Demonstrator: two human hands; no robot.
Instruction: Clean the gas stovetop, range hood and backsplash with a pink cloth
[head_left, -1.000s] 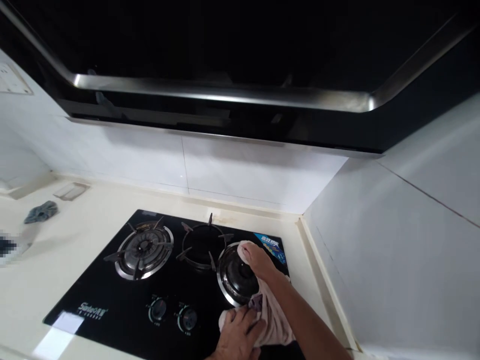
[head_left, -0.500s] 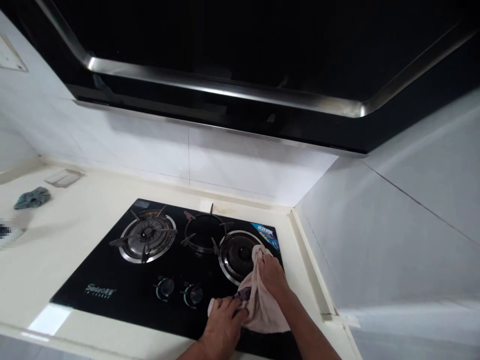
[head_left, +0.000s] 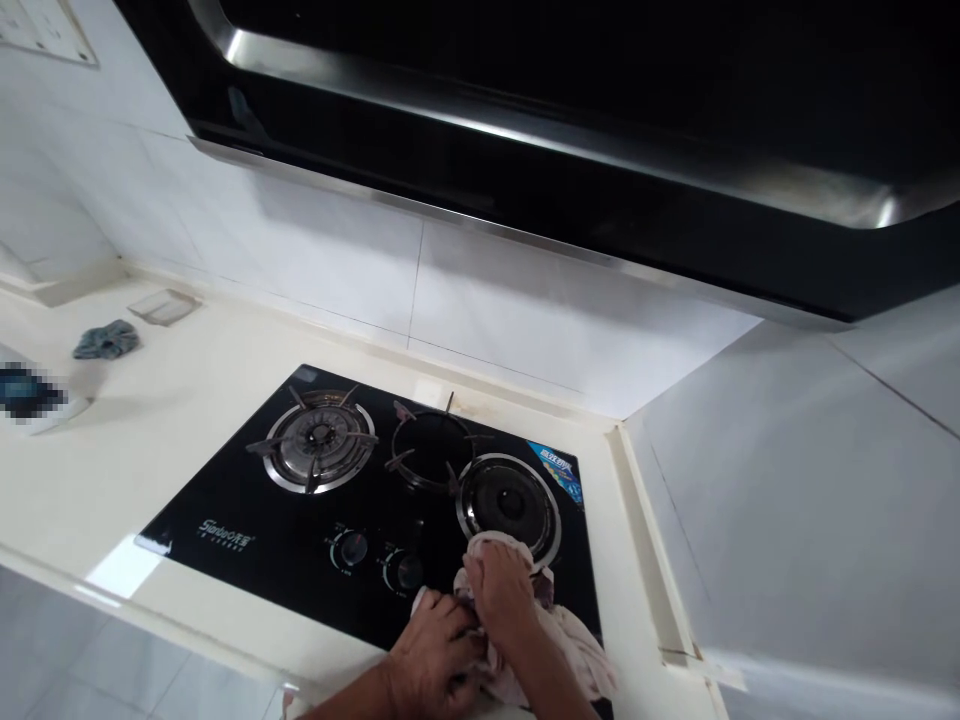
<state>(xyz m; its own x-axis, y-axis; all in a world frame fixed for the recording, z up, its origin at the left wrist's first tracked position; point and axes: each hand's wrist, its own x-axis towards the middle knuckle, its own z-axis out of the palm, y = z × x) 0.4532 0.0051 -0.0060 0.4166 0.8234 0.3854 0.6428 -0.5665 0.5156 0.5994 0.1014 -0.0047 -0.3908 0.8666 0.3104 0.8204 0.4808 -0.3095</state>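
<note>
My right hand (head_left: 501,592) presses a bunched pale pink cloth (head_left: 574,640) against the black glass gas hob (head_left: 285,545), at the front edge of the right burner (head_left: 510,498). Close beside it, my left hand (head_left: 435,650) has its fingers curled over another part of the cloth near the hob's front edge. The cloth trails off to the right under my right forearm. No pan support stands on the right burner. A loose pan support (head_left: 433,450) sits in the middle of the hob, and another lies over the left burner (head_left: 319,440). Two control knobs (head_left: 354,547) are left of my hands.
A black range hood (head_left: 525,120) hangs low over the hob. White tiled walls rise behind and on the right. On the cream counter (head_left: 187,400) at left lie a blue-grey crumpled cloth (head_left: 107,340), a clear flat tray (head_left: 165,306) and a partly blurred object (head_left: 34,395).
My right hand has drawn the cloth from the right burner's right side toward me, to its front edge. My left hand has stayed near the hob's front. The view has shifted a little.
</note>
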